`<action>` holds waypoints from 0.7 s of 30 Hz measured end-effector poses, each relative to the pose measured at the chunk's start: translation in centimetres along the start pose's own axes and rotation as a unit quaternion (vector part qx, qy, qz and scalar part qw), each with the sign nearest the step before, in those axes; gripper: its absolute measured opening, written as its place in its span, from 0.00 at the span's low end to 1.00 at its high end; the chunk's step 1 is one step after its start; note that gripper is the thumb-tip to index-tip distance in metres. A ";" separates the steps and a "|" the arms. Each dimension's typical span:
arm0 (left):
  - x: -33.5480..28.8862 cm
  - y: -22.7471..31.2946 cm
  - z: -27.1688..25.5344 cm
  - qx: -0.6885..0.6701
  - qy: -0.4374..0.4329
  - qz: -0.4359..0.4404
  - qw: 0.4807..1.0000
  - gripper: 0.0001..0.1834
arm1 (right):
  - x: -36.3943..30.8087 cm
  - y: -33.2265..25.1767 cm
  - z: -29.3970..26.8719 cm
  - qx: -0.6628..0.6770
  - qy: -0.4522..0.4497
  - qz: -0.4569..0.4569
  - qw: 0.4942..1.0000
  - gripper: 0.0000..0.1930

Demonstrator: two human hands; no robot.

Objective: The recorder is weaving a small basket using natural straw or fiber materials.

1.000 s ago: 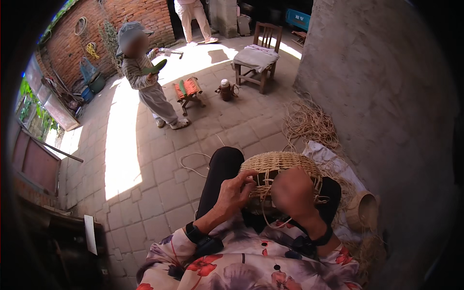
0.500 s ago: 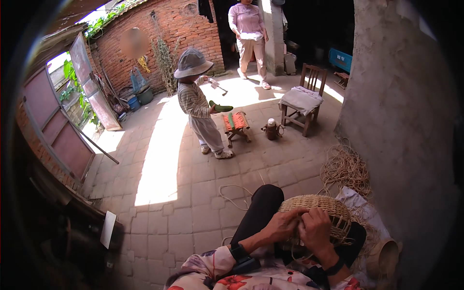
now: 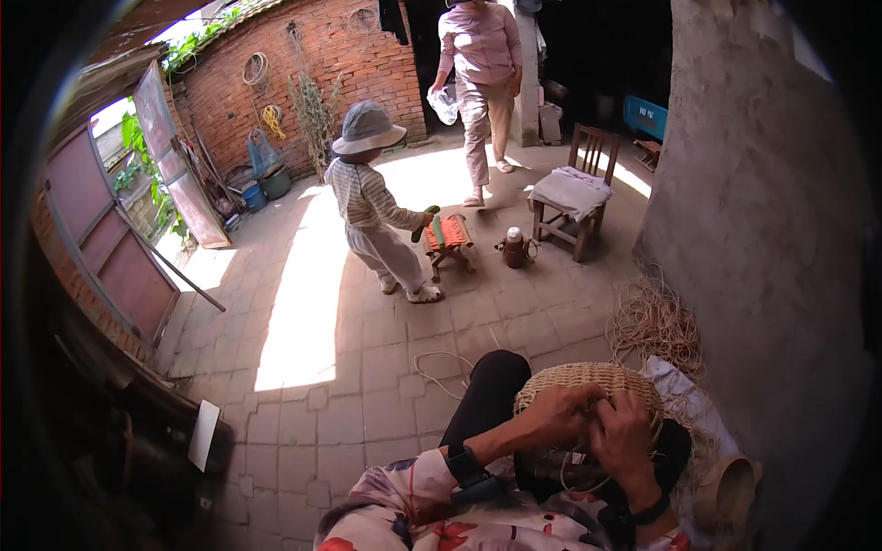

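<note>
A round woven straw basket [image 3: 588,375] rests on my lap between my knees, its open weave facing me. My left hand [image 3: 562,415] is bent inward over its near side, fingers closed in a pinch. Against it presses my right hand [image 3: 625,439], also closed, the fingertips of both meeting at the basket's edge. The exact strand between them is hidden by the fingers. Below the hands a thin pale strand [image 3: 588,485] loops down in front of my patterned shirt.
A heap of straw cord [image 3: 657,321] and a tan basket-like vessel [image 3: 728,491] lie right. Ahead are a red-topped stool [image 3: 450,235], a brown flask [image 3: 516,248], a wooden chair [image 3: 574,197], a person in a sun hat [image 3: 372,197] holding a green vegetable, and a person in pink [image 3: 480,55].
My hands shift slightly right, still together at the basket. The hatted person lowers the green vegetable beside the stool. The person in pink steps nearer, a clear bag hanging from one hand.
</note>
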State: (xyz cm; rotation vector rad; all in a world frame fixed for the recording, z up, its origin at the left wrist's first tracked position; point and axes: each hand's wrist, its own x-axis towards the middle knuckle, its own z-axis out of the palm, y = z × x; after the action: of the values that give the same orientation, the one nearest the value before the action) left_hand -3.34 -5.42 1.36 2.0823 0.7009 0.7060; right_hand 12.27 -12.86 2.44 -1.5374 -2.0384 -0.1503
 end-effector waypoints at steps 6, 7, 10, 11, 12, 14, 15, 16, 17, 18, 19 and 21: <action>-0.5 -0.3 -0.6 -0.004 0.089 0.029 0.996 0.18 | 0.8 1.8 -2.0 0.257 0.104 0.102 0.955 0.06; -0.9 0.2 -1.1 -0.021 0.104 0.019 0.994 0.16 | 0.7 2.3 -3.2 0.259 0.128 0.129 0.949 0.06; -2.1 -1.2 -1.6 -0.078 0.136 0.010 0.988 0.12 | -1.1 4.8 -4.1 0.259 0.181 0.182 0.931 0.04; -2.5 -1.7 -1.9 -0.117 0.143 -0.008 0.983 0.13 | -1.9 5.8 -4.1 0.268 0.191 0.192 0.925 0.04; -3.2 -3.9 -2.3 -0.145 0.185 -0.030 0.971 0.13 | -2.9 6.4 -3.9 0.265 0.191 0.197 0.924 0.04; -4.3 -4.5 -5.6 -0.202 0.229 -0.138 0.942 0.10 | -4.7 7.3 -3.9 0.307 0.172 0.278 0.894 0.04; -5.7 -7.1 -7.5 -0.153 0.250 -0.139 0.946 0.10 | -5.1 7.4 -3.9 0.305 0.175 0.281 0.893 0.04; -7.5 -9.2 -9.3 -0.131 0.288 -0.150 0.937 0.10 | -5.5 7.5 -3.6 0.296 0.161 0.285 0.897 0.04; -9.7 -11.5 -11.4 -0.055 0.311 -0.173 0.933 0.12 | -5.9 7.4 -3.7 0.285 0.147 0.289 0.902 0.04; -12.6 -14.5 -13.1 -0.004 0.341 -0.195 0.920 0.14 | -5.9 7.0 -3.5 0.293 0.155 0.297 0.895 0.04; -15.8 -17.0 -15.2 0.038 0.351 -0.237 0.905 0.14 | -6.0 7.0 -3.6 0.295 0.159 0.298 0.894 0.04; -19.4 -18.2 -16.5 0.048 0.337 -0.283 0.896 0.12 | -6.5 7.3 -3.6 0.259 0.159 0.264 0.916 0.04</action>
State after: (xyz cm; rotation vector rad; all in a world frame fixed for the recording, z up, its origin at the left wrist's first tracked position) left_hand -32.25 -0.80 -9.73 1.5490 1.6724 1.0600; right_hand 21.35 -17.41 0.37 -1.5278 -1.2212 0.3082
